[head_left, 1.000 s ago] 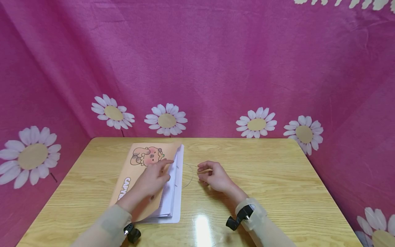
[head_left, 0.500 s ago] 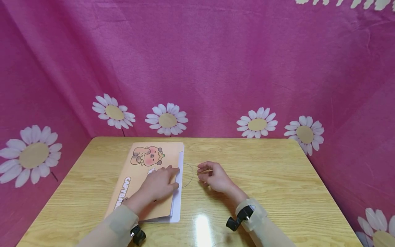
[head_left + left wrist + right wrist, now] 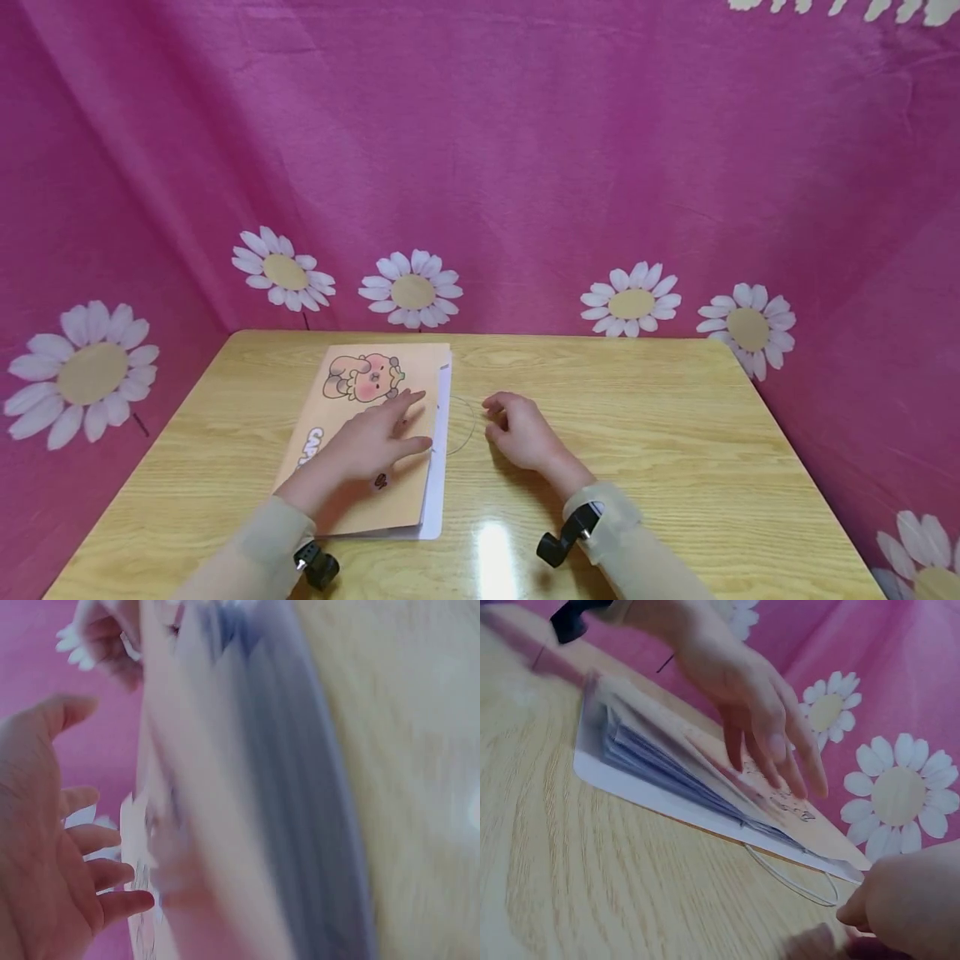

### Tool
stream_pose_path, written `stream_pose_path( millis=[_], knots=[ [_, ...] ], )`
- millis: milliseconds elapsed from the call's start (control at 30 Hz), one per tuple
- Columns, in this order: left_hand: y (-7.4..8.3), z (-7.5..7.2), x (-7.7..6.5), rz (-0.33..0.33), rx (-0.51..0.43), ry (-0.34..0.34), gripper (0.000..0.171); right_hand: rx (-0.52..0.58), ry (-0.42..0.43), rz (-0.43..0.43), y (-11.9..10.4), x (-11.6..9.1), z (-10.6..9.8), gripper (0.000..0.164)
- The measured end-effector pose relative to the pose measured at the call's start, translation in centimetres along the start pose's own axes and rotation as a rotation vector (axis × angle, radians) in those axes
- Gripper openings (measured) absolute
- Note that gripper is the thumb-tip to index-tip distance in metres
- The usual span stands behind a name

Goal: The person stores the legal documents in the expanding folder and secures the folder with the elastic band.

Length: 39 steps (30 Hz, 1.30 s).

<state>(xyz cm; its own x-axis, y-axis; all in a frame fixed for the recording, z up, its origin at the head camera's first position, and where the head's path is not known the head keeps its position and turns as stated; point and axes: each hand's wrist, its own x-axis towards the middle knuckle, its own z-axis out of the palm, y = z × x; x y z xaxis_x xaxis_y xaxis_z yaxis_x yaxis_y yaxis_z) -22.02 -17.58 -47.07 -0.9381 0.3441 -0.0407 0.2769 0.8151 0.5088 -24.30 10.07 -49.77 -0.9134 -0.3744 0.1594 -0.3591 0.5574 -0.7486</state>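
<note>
A peach folder (image 3: 401, 500) with a cartoon capybara on its cover lies on the left half of the table. My left hand (image 3: 371, 442) hovers close over the cover with its fingers spread; the left wrist view shows nothing in its palm. Papers (image 3: 656, 761) show as a stack between the slightly lifted cover and the pale back cover. From the folder's right edge a thin elastic cord (image 3: 474, 423) loops out onto the table. Just right of that loop, my right hand (image 3: 525, 433) rests with fingers loosely bent and nothing visible between them.
The wooden table (image 3: 675, 467) reaches back to a pink curtain (image 3: 510, 167) printed with daisies, which also hangs at both sides. A bright light reflection (image 3: 493, 558) lies on the tabletop near the front.
The folder's cover has come down from a raised, bent position to nearly flat over the papers. My left hand moved right with it, then drew slightly back left with fingers spread. My right hand stayed nearly still.
</note>
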Motion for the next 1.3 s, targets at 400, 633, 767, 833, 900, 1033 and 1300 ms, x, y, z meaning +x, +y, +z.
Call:
stream_pose_path(
  millis=[400,633,767,833,900,1033,1300],
  knots=[
    [-4.9,-3.6,-1.5,-0.023,0.076,-0.113,0.129,-0.232,0.054,0.083,-0.1,1.0,1.2,0.022],
    [-6.2,-2.7,-1.6,-0.013,0.100,-0.135,0.137,-0.270,0.066,0.099,-0.5,1.4,1.8,0.027],
    [-6.6,-2.4,-1.5,-0.018,0.154,-0.133,0.138,-0.264,0.063,0.107,-0.8,1.5,2.2,0.032],
    [-6.7,-2.3,-1.4,-0.018,0.176,-0.134,0.138,-0.248,0.065,0.105,-0.9,1.6,2.4,0.030],
    [-6.7,-2.4,-1.4,-0.014,0.186,-0.136,0.137,-0.222,0.069,0.097,-0.9,1.8,2.6,0.025],
    [-6.7,-2.6,-1.6,-0.015,0.183,-0.148,0.135,-0.154,0.071,0.074,-1.1,2.1,3.0,0.018],
    [-6.9,-2.5,-1.4,-0.023,0.174,-0.153,0.134,0.171,0.050,-0.021,-1.9,3.1,3.9,0.012]
  ],
)
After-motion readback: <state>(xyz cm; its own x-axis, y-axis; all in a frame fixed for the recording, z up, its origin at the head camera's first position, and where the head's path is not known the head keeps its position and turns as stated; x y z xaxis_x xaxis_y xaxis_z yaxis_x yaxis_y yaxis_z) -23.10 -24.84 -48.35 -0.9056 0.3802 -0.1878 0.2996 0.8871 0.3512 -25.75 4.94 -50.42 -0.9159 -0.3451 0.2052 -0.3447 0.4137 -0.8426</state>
